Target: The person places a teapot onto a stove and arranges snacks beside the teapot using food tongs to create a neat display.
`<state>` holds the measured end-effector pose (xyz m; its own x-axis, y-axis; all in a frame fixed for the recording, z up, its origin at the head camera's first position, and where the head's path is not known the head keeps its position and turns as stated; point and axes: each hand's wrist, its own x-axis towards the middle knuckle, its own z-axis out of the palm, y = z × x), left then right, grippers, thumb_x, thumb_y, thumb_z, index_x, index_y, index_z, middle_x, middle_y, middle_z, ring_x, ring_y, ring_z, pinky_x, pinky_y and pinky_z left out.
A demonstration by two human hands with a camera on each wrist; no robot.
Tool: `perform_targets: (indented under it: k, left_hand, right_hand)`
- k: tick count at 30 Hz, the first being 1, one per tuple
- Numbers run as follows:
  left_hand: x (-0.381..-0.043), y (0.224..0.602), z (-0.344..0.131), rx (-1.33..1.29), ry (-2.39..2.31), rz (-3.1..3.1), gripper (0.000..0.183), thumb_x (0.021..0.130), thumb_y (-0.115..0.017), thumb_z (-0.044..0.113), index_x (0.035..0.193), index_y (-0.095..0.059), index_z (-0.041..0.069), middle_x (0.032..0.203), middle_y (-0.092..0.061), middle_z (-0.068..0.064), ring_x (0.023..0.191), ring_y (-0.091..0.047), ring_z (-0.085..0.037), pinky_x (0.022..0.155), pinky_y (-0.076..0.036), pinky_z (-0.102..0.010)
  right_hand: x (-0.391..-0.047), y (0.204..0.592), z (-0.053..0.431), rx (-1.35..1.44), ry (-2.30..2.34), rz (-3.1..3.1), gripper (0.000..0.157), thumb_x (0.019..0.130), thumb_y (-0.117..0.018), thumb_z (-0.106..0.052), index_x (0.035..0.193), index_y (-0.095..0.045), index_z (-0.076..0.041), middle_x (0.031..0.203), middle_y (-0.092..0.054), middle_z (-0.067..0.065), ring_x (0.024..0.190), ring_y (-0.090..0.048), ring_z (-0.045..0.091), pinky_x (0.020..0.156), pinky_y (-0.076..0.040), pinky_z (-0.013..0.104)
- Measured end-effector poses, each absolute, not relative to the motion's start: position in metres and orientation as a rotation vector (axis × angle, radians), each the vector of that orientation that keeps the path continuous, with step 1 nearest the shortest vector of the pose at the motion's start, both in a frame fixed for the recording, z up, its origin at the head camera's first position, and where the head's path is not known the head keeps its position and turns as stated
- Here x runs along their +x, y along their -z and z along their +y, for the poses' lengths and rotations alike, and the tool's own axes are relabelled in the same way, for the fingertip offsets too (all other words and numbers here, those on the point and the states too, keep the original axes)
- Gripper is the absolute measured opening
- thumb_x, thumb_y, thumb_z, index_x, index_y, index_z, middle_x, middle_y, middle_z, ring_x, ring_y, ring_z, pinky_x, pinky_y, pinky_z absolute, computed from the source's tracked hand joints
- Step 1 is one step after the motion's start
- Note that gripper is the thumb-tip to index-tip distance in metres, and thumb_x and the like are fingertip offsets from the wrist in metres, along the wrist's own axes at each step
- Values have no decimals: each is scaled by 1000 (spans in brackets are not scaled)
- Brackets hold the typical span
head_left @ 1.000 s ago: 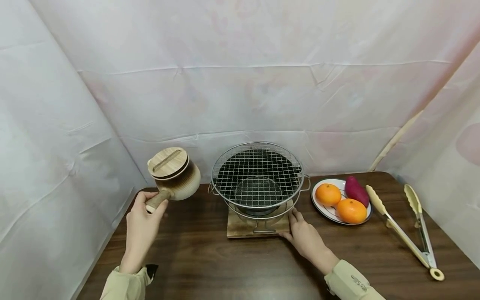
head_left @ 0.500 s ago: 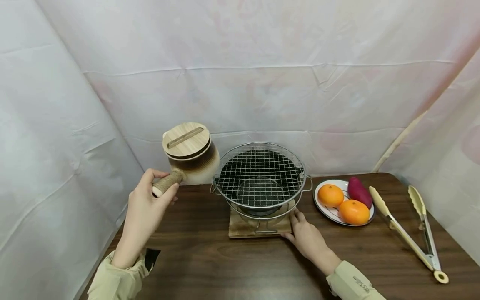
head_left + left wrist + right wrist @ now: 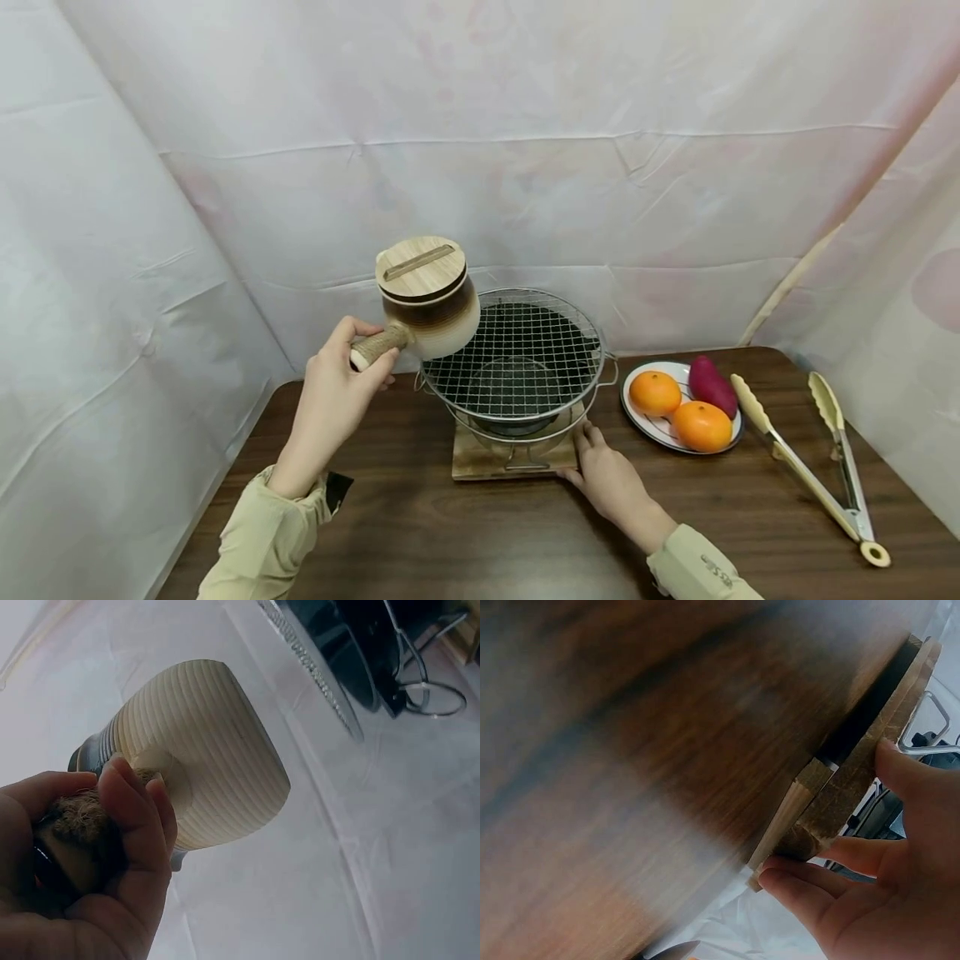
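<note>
My left hand [image 3: 333, 392] holds a side-handled teapot [image 3: 444, 327] by its twine-wrapped handle [image 3: 381, 344], fingers curled round it. The pot is brown fading to cream, with a round wooden lid [image 3: 420, 268] on top. It hangs in the air and overlaps the left part of the wire grill mesh [image 3: 525, 375] in the head view. In the left wrist view the ribbed pale body [image 3: 217, 750] stands apart from the mesh. A square wooden board [image 3: 476, 464] lies under the round black stove. My right hand [image 3: 611, 479] grips that board's near right corner, thumb at its front edge.
Right of the stove, a white plate [image 3: 648, 429] bears two oranges [image 3: 701, 427] and a purple sweet potato [image 3: 712, 387]. Spread tongs [image 3: 858, 500] lie further right on the brown table [image 3: 405, 533]. Pale curtains [image 3: 480, 192] hang behind and at both sides.
My left hand has lifted the teapot and carried it rightward, from beside the stove to over the mesh's left part. My right hand keeps its place on the board.
</note>
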<state>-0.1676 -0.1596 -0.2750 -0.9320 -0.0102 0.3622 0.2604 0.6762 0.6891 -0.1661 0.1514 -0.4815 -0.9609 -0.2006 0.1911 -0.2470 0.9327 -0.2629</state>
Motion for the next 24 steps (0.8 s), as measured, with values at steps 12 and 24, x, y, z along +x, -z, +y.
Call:
perform_targets:
  k: [12,24]
  left_hand:
    - [-196,283,-140,-210,1118,-2588,28,91,-64,25,115,-55,14,80,-74,-10,63,-67,-13,51,-47,-27]
    - [-215,296,-131,-228,1069,-2558,25,88,-65,26,110,-57,15,78,-73,-8,60,-63,-13,52,-48,-28]
  right_hand:
    - [-167,481,151,350,-398,-2909,73,82,-73,-41,130,-52,9,133,-52,29,82,-70,36,63,-58,40]
    - [-167,483,151,322,-407,-2917,73,82,-73,-42,131,-53,8,133,-53,29,82,-70,36,63,-58,41]
